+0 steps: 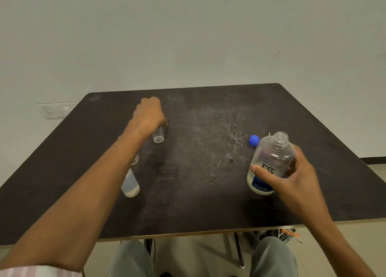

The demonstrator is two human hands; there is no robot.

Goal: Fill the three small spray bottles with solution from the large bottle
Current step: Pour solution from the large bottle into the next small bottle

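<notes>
Small spray bottles: three on the table (pixel 208 203), all on the left arm's side, strung out from near to far along that forearm.
Nearest small bottle (pixel 131 184): beside the left forearm, upright, cloudy liquid inside; looks filled.
Middle small bottle (pixel 135 159): mostly hidden behind the forearm; fill level cannot be told.
Far small bottle (pixel 158 135): under the left hand (pixel 149 113), long axis leaning toward me, looks empty.
Left hand: fingers curled down around the far bottle's top; the exact pinch is hidden.
Blue cap (pixel 254 140): just beyond the right hand (pixel 292 176), lying off the bottle.
Large bottle (pixel 269 164): in the right hand, neck open and tipped away, a little liquid low in it.
Right hand: wrapped round the label, thumb across the front.
Key relation: the empty bottle lies well apart, left of and beyond the large bottle; I judge they must be brought together before pouring.
</notes>
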